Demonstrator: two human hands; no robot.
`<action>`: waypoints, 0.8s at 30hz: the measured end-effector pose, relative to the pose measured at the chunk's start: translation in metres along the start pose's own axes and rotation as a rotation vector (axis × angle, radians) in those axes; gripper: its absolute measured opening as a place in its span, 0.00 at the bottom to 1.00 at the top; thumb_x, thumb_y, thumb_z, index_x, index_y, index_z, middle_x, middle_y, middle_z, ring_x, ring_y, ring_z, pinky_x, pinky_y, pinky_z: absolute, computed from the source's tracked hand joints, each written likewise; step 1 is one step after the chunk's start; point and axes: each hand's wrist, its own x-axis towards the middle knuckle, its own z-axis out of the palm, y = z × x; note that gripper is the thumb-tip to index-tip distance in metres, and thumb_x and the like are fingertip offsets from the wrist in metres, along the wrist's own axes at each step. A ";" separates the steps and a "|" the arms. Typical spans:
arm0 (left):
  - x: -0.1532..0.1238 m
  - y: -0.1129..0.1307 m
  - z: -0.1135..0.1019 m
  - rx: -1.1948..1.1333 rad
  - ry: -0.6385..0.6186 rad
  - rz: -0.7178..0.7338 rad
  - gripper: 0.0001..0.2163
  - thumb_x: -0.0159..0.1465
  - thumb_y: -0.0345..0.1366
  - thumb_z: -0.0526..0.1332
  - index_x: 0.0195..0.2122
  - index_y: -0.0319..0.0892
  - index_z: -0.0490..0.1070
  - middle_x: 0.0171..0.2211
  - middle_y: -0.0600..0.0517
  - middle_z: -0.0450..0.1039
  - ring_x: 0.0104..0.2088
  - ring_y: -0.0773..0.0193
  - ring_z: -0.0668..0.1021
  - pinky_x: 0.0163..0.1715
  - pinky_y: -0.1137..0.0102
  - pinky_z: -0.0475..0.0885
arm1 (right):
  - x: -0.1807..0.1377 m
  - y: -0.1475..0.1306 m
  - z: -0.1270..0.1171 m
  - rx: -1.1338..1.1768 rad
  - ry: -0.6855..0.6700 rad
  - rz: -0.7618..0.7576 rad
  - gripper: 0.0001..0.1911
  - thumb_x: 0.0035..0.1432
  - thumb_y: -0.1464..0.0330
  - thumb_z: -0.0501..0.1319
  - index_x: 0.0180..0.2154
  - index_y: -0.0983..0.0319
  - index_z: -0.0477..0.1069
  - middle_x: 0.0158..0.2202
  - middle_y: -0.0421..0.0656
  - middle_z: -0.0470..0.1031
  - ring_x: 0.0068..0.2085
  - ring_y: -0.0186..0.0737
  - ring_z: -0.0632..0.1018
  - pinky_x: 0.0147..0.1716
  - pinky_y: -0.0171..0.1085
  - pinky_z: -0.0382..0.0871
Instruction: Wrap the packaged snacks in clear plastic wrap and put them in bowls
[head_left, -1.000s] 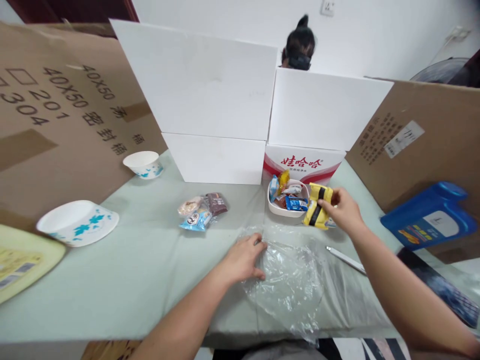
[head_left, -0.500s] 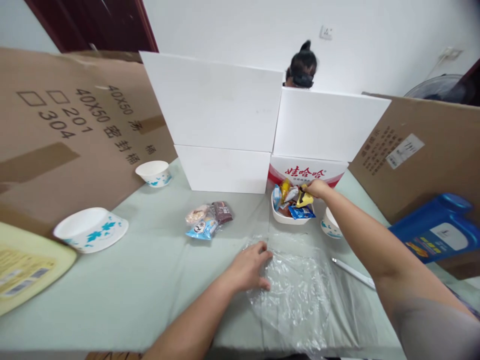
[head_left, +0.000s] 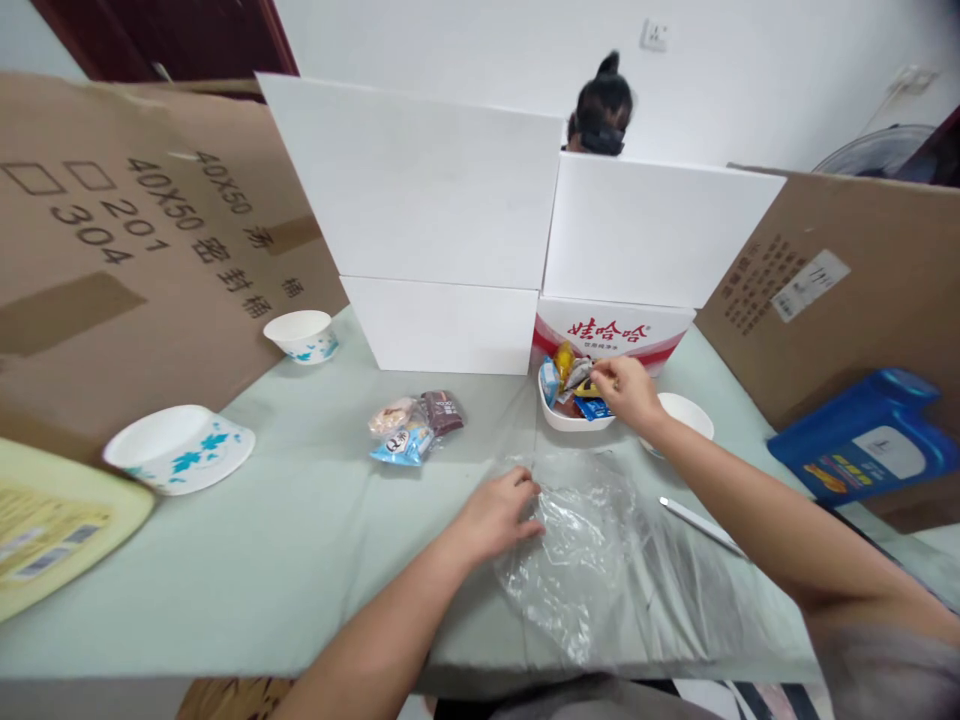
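The white bowl full of small snack packets (head_left: pixel 570 423) sits at the far side of the table, just in front of the red and white box (head_left: pixel 611 330). The packets are shiny and bright, blue, yellow and brown, all in a heap.

The right hand (head_left: pixel 630 392) is at the bowl with its fingertips bunched on a yellow packet (head_left: pixel 587 388). I cannot tell if it really has hold of it. The step looks like handling one packet at the bowl. Lifting one out would need a soft pinch and a straight pull up, so the others stay in.

The left hand (head_left: pixel 499 515) is well apart from the right. It lies loose on the edge of the clear crinkly plastic bag (head_left: pixel 592 560), pressing it onto the pale green tablecloth (head_left: pixel 300 520).

A small pile of snack packets (head_left: pixel 412 428) lies to the left of the bowl. A thin white pen (head_left: pixel 701 525) lies beside the bag.
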 end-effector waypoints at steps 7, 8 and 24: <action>0.002 0.008 0.001 0.063 0.098 0.132 0.11 0.62 0.33 0.64 0.46 0.43 0.72 0.46 0.47 0.74 0.49 0.54 0.73 0.50 0.60 0.67 | -0.156 -0.006 0.037 0.050 -0.415 -0.505 0.29 0.56 0.58 0.64 0.55 0.65 0.68 0.53 0.54 0.72 0.53 0.53 0.71 0.52 0.49 0.66; 0.002 0.009 0.001 0.090 0.076 0.143 0.14 0.60 0.36 0.66 0.47 0.43 0.72 0.47 0.47 0.73 0.50 0.53 0.72 0.50 0.59 0.67 | -0.166 -0.001 0.042 0.002 -0.464 -0.497 0.36 0.52 0.54 0.67 0.58 0.65 0.65 0.57 0.56 0.68 0.57 0.57 0.67 0.55 0.53 0.63; 0.002 0.019 0.022 0.200 0.052 0.235 0.21 0.63 0.38 0.62 0.57 0.44 0.67 0.60 0.44 0.66 0.63 0.51 0.64 0.59 0.55 0.61 | -0.163 0.021 0.053 -0.040 -0.558 -0.649 0.49 0.53 0.39 0.54 0.66 0.64 0.55 0.68 0.57 0.52 0.68 0.58 0.50 0.64 0.56 0.47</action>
